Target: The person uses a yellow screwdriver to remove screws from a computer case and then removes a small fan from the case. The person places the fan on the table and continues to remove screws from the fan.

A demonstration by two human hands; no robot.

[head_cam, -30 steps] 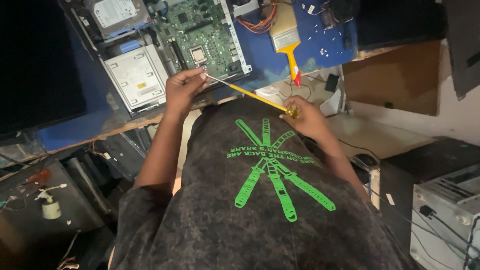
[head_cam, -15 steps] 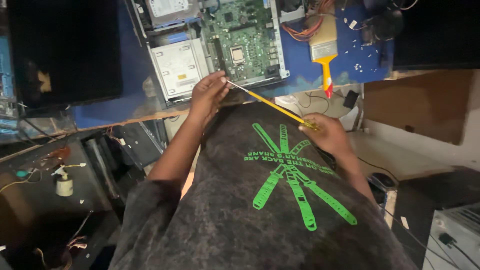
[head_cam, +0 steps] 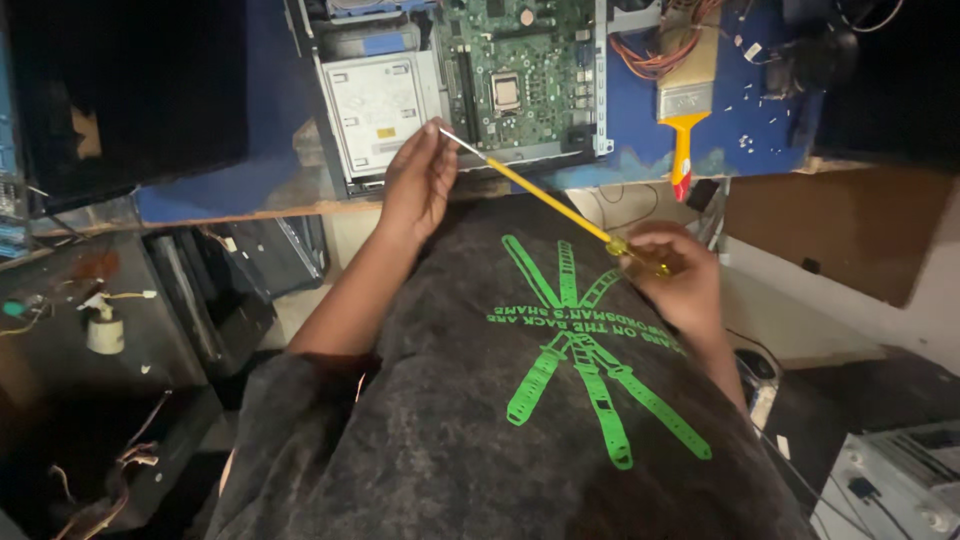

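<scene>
Yellow screwdriver [head_cam: 548,197] spans both hands: right hand [head_cam: 672,280] clenches handle, left hand [head_cam: 420,180] pinches tip, steadying it near our motherboard [head_cam: 520,70].

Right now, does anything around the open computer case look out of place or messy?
A few things. A bundle of orange wires spills loose over the blue bench beside the circuit board, small bits lie scattered near the paintbrush, and its handle juts over the bench edge. Nothing looks broken.

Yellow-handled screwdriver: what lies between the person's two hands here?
In the head view, only the yellow-handled screwdriver spans from left hand at its metal tip to right hand on the handle, above the dark green-printed shirt.
</scene>
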